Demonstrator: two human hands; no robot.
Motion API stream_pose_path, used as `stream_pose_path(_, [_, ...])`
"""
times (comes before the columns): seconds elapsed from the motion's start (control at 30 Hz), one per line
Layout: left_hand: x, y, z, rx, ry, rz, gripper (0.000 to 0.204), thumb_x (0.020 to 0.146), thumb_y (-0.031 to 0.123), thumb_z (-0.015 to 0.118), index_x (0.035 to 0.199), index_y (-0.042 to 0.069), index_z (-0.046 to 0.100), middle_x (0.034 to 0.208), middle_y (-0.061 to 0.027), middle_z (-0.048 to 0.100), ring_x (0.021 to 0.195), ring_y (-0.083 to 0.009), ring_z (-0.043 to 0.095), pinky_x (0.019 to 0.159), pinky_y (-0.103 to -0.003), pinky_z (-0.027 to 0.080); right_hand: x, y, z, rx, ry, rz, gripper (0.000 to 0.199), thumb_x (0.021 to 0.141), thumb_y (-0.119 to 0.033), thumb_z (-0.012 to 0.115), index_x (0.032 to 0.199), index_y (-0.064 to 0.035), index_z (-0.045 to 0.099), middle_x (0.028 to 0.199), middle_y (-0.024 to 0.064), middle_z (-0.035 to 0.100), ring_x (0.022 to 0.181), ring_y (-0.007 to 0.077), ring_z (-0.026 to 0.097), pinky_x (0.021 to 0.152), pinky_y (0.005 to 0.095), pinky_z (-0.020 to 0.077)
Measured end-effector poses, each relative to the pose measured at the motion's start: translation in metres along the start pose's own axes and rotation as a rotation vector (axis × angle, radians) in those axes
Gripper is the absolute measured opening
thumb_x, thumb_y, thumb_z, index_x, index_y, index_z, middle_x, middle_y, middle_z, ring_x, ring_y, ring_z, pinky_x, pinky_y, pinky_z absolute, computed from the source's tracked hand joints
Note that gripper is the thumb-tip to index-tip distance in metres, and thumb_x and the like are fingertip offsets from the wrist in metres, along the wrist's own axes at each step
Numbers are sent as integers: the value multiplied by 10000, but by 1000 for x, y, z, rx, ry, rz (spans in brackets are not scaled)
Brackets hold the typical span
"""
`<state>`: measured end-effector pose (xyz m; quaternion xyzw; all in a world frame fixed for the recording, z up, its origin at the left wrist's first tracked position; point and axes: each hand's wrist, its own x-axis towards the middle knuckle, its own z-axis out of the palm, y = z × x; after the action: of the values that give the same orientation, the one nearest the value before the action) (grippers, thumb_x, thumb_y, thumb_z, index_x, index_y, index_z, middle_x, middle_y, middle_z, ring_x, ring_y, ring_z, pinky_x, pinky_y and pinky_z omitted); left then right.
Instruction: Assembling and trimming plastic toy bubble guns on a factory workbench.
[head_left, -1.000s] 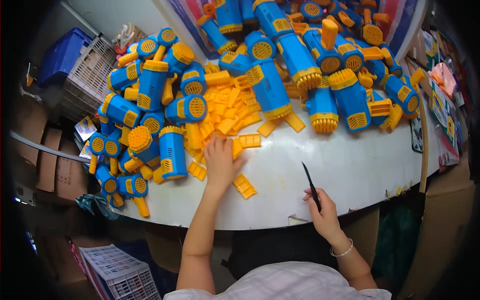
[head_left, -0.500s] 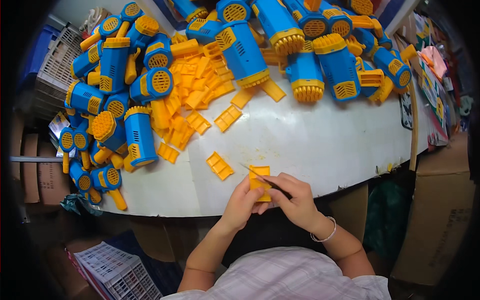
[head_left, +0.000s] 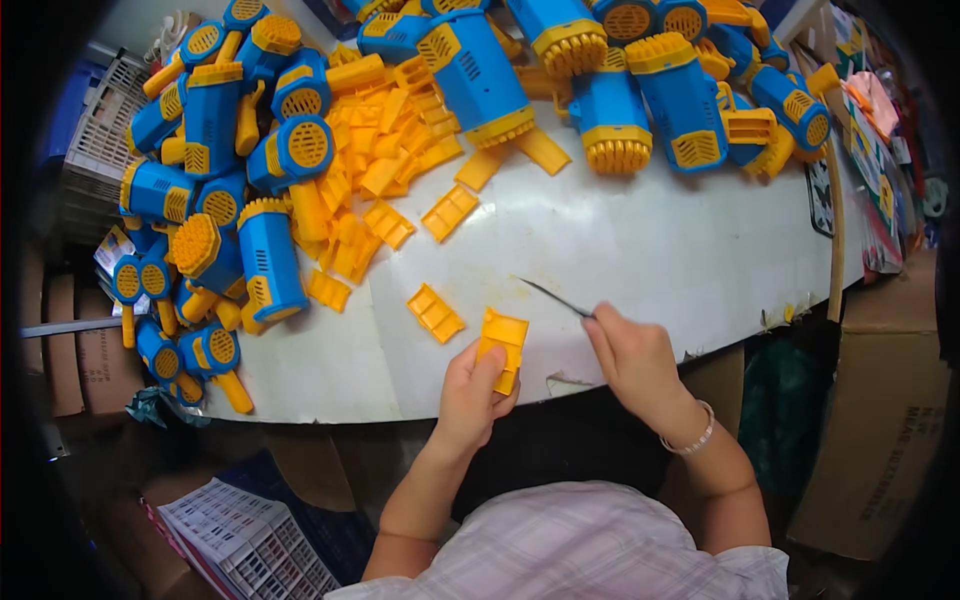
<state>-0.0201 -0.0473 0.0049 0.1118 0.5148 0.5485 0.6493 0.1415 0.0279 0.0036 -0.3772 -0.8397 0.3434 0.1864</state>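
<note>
Between thumb and fingers, my left hand (head_left: 472,392) grips a flat yellow plastic cover (head_left: 503,342) upright at the table's near edge. My right hand (head_left: 637,362) is closed round the handle of a thin, dark-bladed knife (head_left: 556,298). Its tip points up and left over the table, apart from the cover. Just left of the held cover lies a loose yellow cover (head_left: 435,313), ribbed side up. Farther off, another ribbed cover (head_left: 450,213) rests near a heap of yellow covers (head_left: 385,140).
Blue-and-yellow bubble-blower toys (head_left: 210,120) are piled along the left, and more toys (head_left: 475,75) line the back of the white table (head_left: 680,250). Small yellow shavings lie near the knife. Cardboard boxes (head_left: 870,420) stand at the right, a white plastic crate (head_left: 245,540) at lower left.
My right hand has moved right with the knife, away from the yellow cover. My left hand still holds the cover, slightly farther left. The whole view has shifted a little.
</note>
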Motion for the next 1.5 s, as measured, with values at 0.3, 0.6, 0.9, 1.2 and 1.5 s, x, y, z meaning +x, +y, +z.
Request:
stream_pose_path(0.3, [1,10,3,-65,-84,0,165,893,182,387,812,43,423,533,1,327,380,-48,217,331,-193,167,5,-18,-12,-49,-133,-97,176,851,-156,511,734,-49,432,498,98,491,447,273,530,395,352,411])
stream_pose_path(0.6, [-1,9,-5,-198,-165,-49,195,894,211,387,792,46,405,516,0,297,377,-53,191,332,-199,162,15,-4,-3,-52,-71,-11,190,847,-162,528,723,-52,436,479,130,471,441,305,520,376,361,393])
stream_pose_path(0.9, [-4,8,-11,-229,-75,-82,205,891,218,403,766,56,403,497,5,292,361,-49,189,320,-191,158,21,-9,-4,-11,-86,30,178,836,-145,537,733,-42,435,519,161,462,479,339,506,408,385,390])
stream_pose_path(1.2, [-11,-3,-28,-219,-110,-76,188,898,201,382,802,42,407,533,1,316,383,-49,204,333,-193,169,1,-34,20,-47,-207,-46,159,860,-120,498,740,-31,443,539,168,469,480,345,504,414,387,386])
stream_pose_path(1.5, [-19,-16,-48,-278,-162,-104,203,893,219,390,811,36,416,510,3,305,380,-47,200,330,-192,175,1,-23,36,-124,-121,32,176,832,-159,546,735,-54,444,532,143,499,480,330,518,421,390,400])
